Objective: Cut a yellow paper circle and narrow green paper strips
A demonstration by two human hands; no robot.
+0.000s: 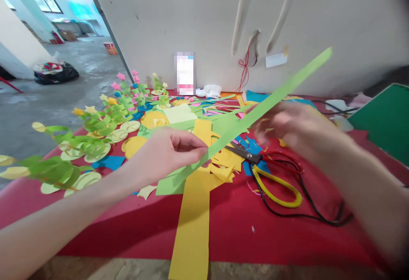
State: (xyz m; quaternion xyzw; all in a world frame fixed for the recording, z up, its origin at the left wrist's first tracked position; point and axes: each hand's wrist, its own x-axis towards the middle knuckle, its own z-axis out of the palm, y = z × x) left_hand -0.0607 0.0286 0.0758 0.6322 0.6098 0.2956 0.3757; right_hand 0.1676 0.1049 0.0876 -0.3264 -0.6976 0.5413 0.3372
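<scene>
**Green paper strip held slantwise over the red counter**

We can read no writing anywhere: the one card standing at the counter's far edge is blurred to a pale patch with pink and blue bands.

Our left hand reaches in from the near left corner, forearm low over the counter, thumb and fingers pinched shut on the lower part of a long light-green paper strip. The strip rises slantwise from that pinch toward the far right, its upper end in the air against the wall. Our right hand comes in from the right side and meets the strip about its middle; it is smeared by motion, so we cannot tell whether its fingers are clamped on the paper or only touching it.

Under the hands lie a long yellow paper band running out over the near edge, yellow scraps, and scissors with one yellow and one red loop, partly hidden by the strip. Green paper flowers on pale discs line the left edge.
</scene>
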